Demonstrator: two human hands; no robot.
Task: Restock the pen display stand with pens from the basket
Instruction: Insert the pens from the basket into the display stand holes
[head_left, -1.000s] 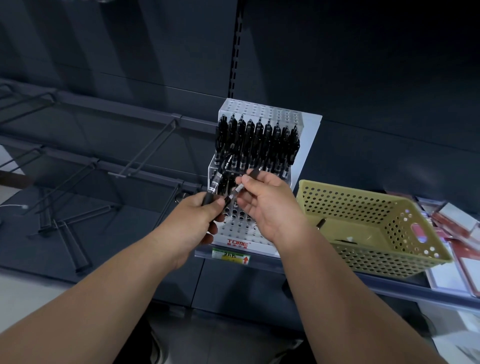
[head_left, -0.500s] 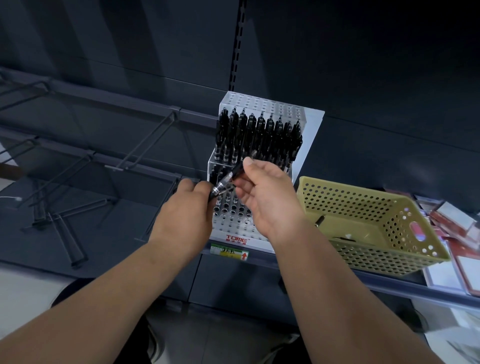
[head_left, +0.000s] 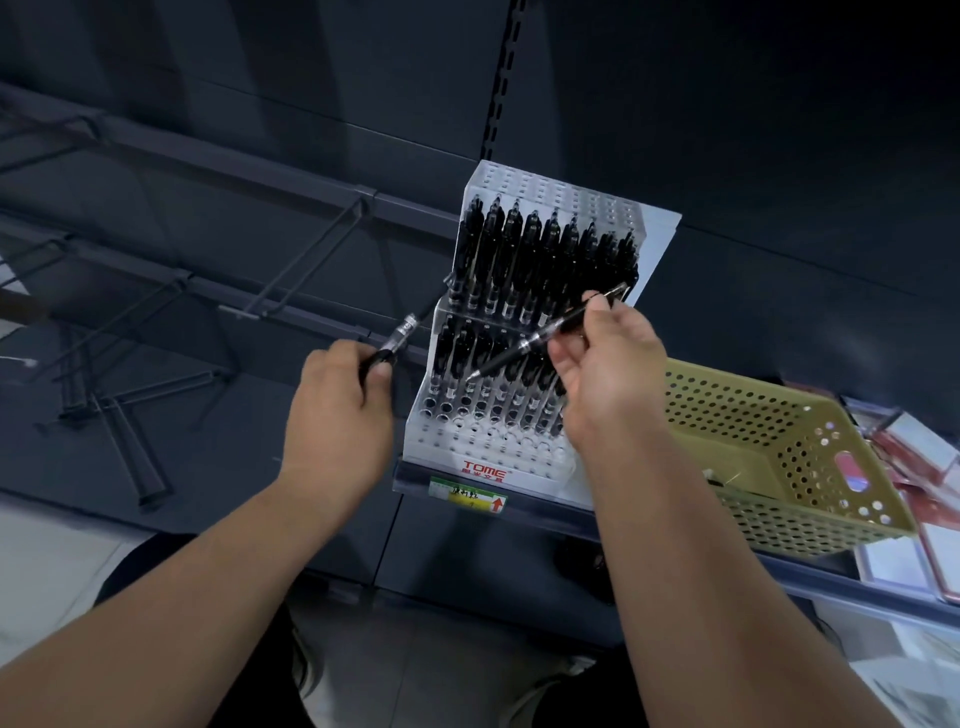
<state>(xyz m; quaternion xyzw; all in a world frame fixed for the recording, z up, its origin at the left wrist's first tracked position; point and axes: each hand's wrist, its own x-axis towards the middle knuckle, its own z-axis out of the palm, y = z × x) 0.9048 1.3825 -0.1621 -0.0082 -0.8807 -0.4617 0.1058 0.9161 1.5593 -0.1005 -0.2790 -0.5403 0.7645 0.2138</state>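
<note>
Right slots of display stand (head_left: 441, 447) behind right hand (head_left: 608, 374), shelf label (head_left: 467, 496) illegible, red-edged packs (head_left: 935, 519) cut off

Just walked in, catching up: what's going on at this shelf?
A person is filling the white pen stand. The left hand grips one black pen beside the stand; the right hand pinches a second pen, tip angled down toward the lower tier's empty holes. The yellow basket sits on the shelf to the right.

The left hand (head_left: 337, 415) and right hand (head_left: 608, 374) are bare, as are both forearms (head_left: 171, 603); lower down show dark trousers (head_left: 260, 696) and a light shoe (head_left: 545, 686), both blurred
</note>
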